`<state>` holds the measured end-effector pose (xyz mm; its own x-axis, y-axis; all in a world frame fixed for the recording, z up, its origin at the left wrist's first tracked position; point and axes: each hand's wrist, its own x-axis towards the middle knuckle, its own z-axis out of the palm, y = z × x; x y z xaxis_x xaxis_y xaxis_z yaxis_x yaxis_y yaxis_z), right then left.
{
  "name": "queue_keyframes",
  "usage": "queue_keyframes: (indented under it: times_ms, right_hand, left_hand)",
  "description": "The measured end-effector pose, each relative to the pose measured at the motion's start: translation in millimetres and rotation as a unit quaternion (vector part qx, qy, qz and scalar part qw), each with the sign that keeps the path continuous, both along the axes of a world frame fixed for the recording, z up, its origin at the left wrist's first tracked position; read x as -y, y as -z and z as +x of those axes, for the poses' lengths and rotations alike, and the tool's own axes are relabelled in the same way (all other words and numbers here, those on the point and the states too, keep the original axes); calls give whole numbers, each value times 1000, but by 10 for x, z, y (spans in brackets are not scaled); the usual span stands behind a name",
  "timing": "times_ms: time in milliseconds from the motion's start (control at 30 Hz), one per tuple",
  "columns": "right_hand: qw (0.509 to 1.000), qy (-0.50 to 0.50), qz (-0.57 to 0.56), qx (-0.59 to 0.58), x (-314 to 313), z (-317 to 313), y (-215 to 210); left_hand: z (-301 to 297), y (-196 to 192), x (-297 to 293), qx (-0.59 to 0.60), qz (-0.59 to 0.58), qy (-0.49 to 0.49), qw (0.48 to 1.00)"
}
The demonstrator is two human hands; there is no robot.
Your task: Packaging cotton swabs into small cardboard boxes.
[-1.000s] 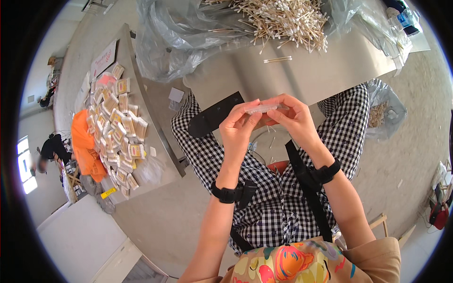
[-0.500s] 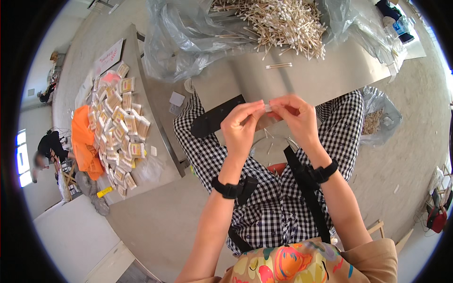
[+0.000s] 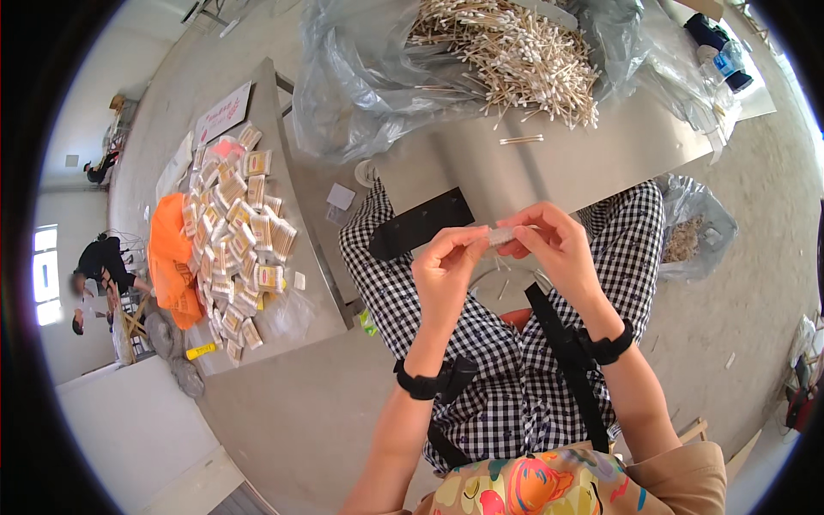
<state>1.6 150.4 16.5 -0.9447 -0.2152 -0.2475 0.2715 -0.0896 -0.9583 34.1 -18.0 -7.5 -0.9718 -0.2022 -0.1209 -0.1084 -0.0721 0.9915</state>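
A small translucent packet [image 3: 500, 236] is pinched by the left hand [image 3: 446, 264] and the right hand [image 3: 560, 251]; it is held above checked trousers [image 3: 487, 378], near the metal table [image 3: 601, 159] where cotton swabs [image 3: 534, 64] are heaped.

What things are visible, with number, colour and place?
Near table: one, silver, ahead
Left table: one, grey, left
Cotton swabs: many, pale, near table
Swab packs: dozens, pale, left table
Orange bag: one, orange, left table
Clear bags: several, greyish, near table and floor
Bottle: one, bluish, upper right
People: two or more, darkish, far left
Plastic piece: one, clear, centre
Trousers: one pair, checked black-white, lower middle
Left grip, right grip: one each, bare, on plastic piece
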Motion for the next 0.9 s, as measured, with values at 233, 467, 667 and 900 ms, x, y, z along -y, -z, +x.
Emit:
queue_keyframes:
  times_ms: [233, 467, 667, 900]
  right_hand:
    - [970, -43, 166, -170, 178, 200, -287]
    - [950, -64, 207, -224, 27, 384, -307]
    - [959, -28, 202, -196, -28, 414, -411]
    - [962, -49, 194, -186, 47, 385, -392]
  left_hand:
    - [197, -283, 91, -145, -142, 47, 978]
    - [231, -334, 49, -226, -222, 30, 948]
    - [303, -348, 193, -265, -239, 61, 932]
    - [449, -301, 354, -244, -249, 50, 936]
